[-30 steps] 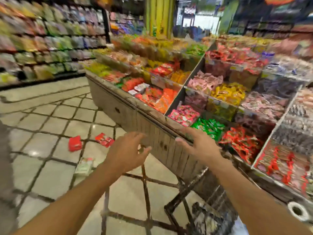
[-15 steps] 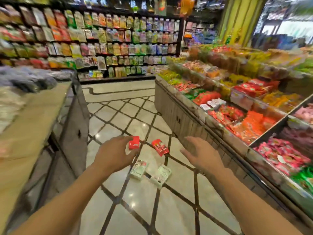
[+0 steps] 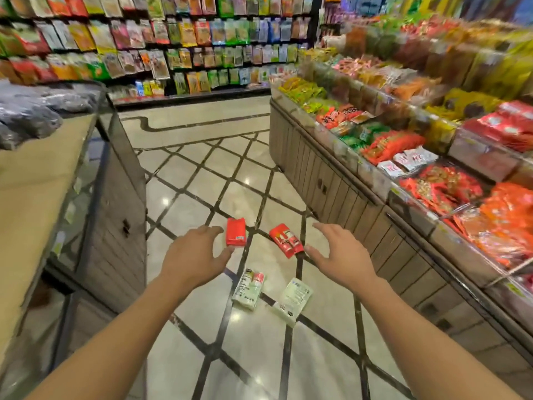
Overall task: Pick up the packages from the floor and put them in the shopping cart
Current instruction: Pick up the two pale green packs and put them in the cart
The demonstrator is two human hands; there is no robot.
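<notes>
So far nothing is showing as collected: four packages are lying on the tiled floor (image 3: 184, 356) of the aisle, and the shopping cart is not appearing anywhere in the head view, so every pick and every drop-off is looking like work left to do.

A red pack (image 3: 236, 236) is lying furthest up the aisle, with a second red pack (image 3: 286, 240) just beside it to the right, turned on a slant. Nearer the person, a white pack with a red patch (image 3: 248, 289) and a plain white pack (image 3: 292, 301) are lying side by side, the latter crossing one of the dark lines in the floor. All four are sitting between the grey counter (image 3: 115, 215) on the left and the edge of the sweets stand (image 3: 340, 197) on the right.

Both arms are stretching forward and down. The left hand (image 3: 192, 256) is hovering palm-down with fingers spread and relaxed, holding nothing; its fingertips are appearing next to the first red pack, though whether they are touching it or hanging above it is hard to tell from this angle. The right hand (image 3: 340, 256) is likewise spread and empty, thumb pointing toward the slanted red pack.
</notes>
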